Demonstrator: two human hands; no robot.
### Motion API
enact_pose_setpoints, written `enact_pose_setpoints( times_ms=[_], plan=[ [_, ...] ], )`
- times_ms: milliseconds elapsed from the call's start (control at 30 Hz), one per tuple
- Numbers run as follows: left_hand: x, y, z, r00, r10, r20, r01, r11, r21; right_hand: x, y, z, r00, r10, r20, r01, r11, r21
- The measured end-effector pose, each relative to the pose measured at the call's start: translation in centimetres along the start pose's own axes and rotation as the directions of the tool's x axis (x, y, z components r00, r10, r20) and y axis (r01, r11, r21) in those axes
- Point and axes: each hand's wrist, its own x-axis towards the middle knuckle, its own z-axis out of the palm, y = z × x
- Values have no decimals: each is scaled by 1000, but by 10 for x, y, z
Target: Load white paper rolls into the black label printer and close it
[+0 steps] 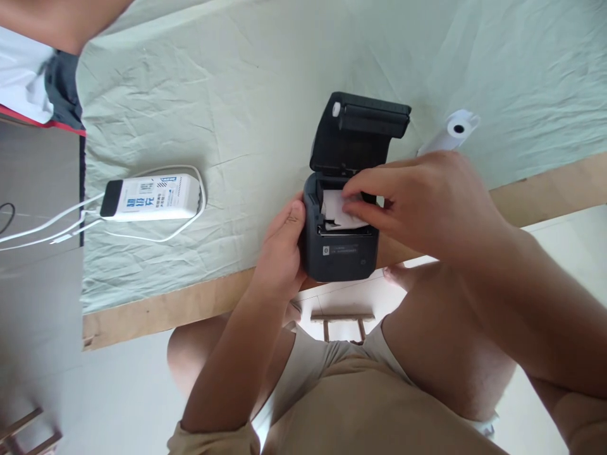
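A black portable receipt printer (pixel 342 258) is held at the table's front edge, its lid (pixel 353 136) swung up and back. My left hand (pixel 281 253) grips the printer's left side, thumb along the edge. Inside the paper bay lies a white paper roll (pixel 334 205), with a torn-looking edge toward the front slot. My right hand (pixel 403 196) reaches in from the right, thumb and fingertips pinching at the paper. Behind that hand, a second white paper roll (pixel 456 129) rests on the cloth, partly hidden by the wrist.
A white power bank or charger (pixel 154 197) with white cables lies on the left of the pale green cloth (pixel 246 95). The bare wooden table edge (pixel 171 303) runs in front of me. Another person's arm (pixel 61 19) enters at the upper left. A wooden stool (pixel 33 433) stands lower left.
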Motion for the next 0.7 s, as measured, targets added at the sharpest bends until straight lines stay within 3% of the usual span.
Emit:
enact_pose_setpoints(
  times_ms=[100,367,500,600,633,700],
  plan=[
    [0,0,-1,1000,-23,0,23,1000,13,-2,-3,-4,995,-8,100,11,1000,-29],
    [1,0,-2,1000,5,-21,-4,998,58,3,-13,-16,971,-83,226,102,992,-75],
    [0,-1,-1,1000,-3,-26,5,999,46,0,-14,-19,977,-46,208,61,996,-63],
    [0,-3,-2,1000,-14,-13,14,1000,9,-9,-3,-17,995,-59,82,38,969,246],
    [0,-3,-2,1000,-9,-11,9,1000,-5,-12,3,-15,999,-51,-15,52,913,403],
    [-1,-3,-1,1000,-3,-15,2,1000,-19,-14,19,-7,974,71,-216,106,699,707]
  ],
)
